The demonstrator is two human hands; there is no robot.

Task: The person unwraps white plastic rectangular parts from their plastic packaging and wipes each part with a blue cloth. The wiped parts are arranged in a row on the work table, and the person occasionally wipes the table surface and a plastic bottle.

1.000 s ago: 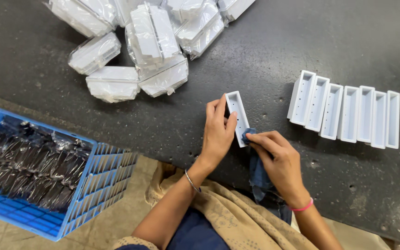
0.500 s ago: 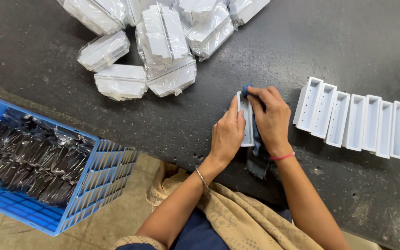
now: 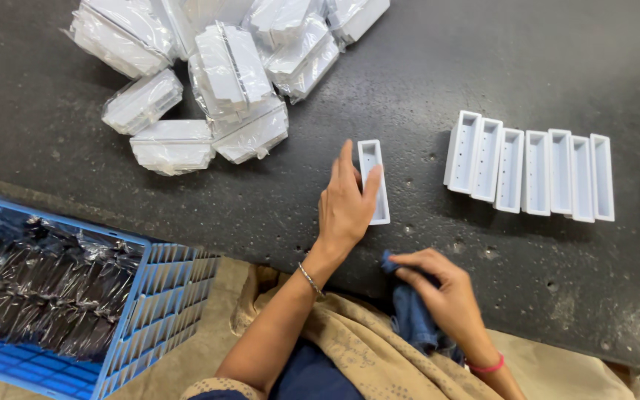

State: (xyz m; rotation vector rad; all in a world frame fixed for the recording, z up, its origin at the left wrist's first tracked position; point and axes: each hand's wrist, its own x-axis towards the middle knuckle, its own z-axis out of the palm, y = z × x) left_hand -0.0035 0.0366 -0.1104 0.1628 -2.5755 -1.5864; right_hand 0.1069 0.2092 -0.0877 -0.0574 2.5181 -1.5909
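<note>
A dark speckled worktop fills the view, its near edge against your lap. Your left hand lies flat, fingers spread, on a white rectangular tray that sits open side up near the middle of the worktop, pinning its near end. Your right hand is closed around a blue cloth, just below the tray at the worktop edge, apart from it. To the right of the tray stands a row of six like trays, side by side and touching. Up and to the left of it lies a heap of plastic-wrapped white parts. Far left and below, a blue crate holds dark wrapped pieces. This looks like wiping of the single tray, cloth lifted off; a further pass would call for bringing the cloth up to the tray while you keep it pinned.
</note>
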